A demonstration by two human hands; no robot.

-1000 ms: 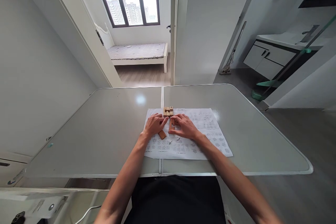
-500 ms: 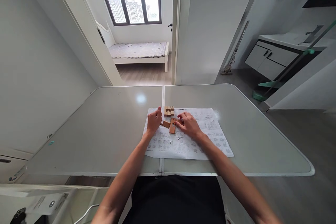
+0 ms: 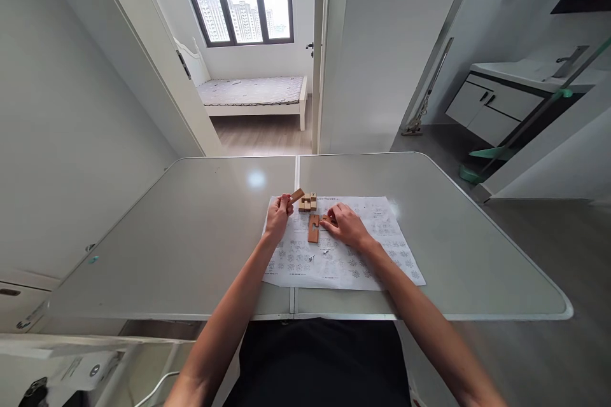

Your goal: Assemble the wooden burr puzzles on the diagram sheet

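Observation:
My left hand [image 3: 279, 212] is closed on a small wooden piece [image 3: 298, 195] and holds it raised just left of a cluster of wooden puzzle blocks [image 3: 308, 202]. A longer notched wooden piece [image 3: 314, 228] lies flat on the printed paper sheet [image 3: 363, 254]. My right hand [image 3: 344, 225] rests on the sheet beside that piece, fingers curled, fingertips touching its right edge. What, if anything, lies under those fingers is hidden.
The sheet lies on a grey folding table [image 3: 191, 235] with a centre seam. Two tiny metal bits [image 3: 311, 257] lie on the paper. Beyond the table stand an open door [image 3: 377, 44], a bedroom with a bed [image 3: 252, 96], and a cabinet [image 3: 491, 108] at right.
My left hand picked the small wooden piece off the sheet and lifted it up beside the block cluster. The right hand shifted slightly and uncovered the notched piece.

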